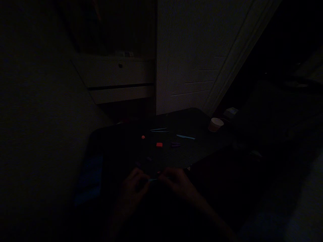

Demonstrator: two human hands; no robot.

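While left hand (133, 188) and right hand (176, 178) seemingly pinch a pale-blue strip (152, 180), uneven pull could slip it loose.

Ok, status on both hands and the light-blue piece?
Left fingers, right fingers: both pinching the light-blue piece. Red block beyond, on the dark table. Dimness hides finer detail.

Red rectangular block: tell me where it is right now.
In the head view, the red rectangular block lies a little below centre on the dark table, just left of the purple pieces, beyond the right hand.
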